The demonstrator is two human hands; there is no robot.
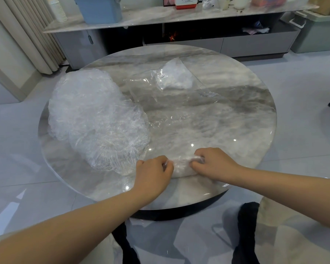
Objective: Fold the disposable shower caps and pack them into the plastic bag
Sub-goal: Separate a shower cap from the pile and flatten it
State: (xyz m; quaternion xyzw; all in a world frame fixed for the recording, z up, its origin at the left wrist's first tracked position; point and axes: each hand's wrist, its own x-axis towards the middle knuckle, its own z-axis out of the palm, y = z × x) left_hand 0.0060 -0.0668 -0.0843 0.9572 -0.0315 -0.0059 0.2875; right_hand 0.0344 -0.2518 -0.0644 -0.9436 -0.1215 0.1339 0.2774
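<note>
1. Shower cap (181, 166) bunched at near edge of round worktop (236, 115), btwn both hands.
2. Left hand (152, 174) + right hand (213, 162): fingers curled, each grip pinching one end of cap.
3. Pile of loose caps (95, 119) on left.
4. Plastic bag (171, 82) flat further back, apart from hands.

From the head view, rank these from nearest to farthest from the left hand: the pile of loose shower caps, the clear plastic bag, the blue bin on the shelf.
1. Pile of loose shower caps: on the round table's left side, its near edge just beside the left hand.
2. Clear plastic bag: lying flat toward the table's far side.
3. Blue bin: on the shelf behind the table.
</note>
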